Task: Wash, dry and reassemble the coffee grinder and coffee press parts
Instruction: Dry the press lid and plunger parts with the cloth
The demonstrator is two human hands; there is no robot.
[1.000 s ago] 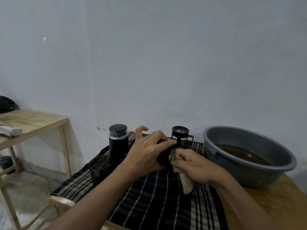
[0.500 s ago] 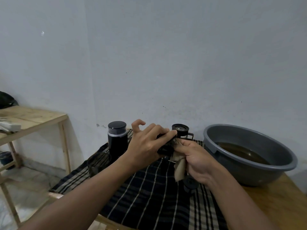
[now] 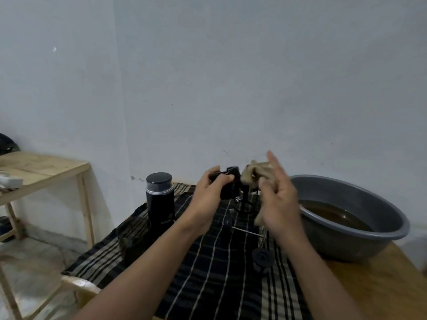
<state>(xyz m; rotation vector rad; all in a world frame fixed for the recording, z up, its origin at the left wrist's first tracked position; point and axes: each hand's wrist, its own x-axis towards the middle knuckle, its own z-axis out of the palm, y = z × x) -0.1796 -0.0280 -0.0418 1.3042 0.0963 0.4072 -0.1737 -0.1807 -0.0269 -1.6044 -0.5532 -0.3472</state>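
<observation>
My left hand (image 3: pixel 209 197) is raised above the table (image 3: pixel 381 285), fingers and thumb curled round a small black part (image 3: pixel 227 184). I cannot identify the part more closely because of motion blur. My right hand (image 3: pixel 277 202) is just beside it and grasps a beige rag (image 3: pixel 255 173), which is bunched at the top of the hand. One finger points upward and the rest are blurred. The rag is close to the black part, but I cannot tell whether they touch.

On the dark striped cloth (image 3: pixel 208 278) that covers the table:
- The black coffee grinder (image 3: pixel 160 199) stands upright at the back left with its lid on and a silver band beneath the lid. A pale mark low on its body is too small to read.
- A clear glass beaker (image 3: pixel 134 234) stands just in front of the grinder.
- A thin metal rod (image 3: pixel 245 230) lies flat below my hands.
- A round black cap piece (image 3: pixel 262 262) sits near my right forearm.
- A black wire frame (image 3: pixel 242 205) stands behind my hands, partly hidden.

A grey basin (image 3: pixel 360 245) holding brown water stands on the bare wood to the right. A wooden side table (image 3: pixel 44 167) stands at the far left.
</observation>
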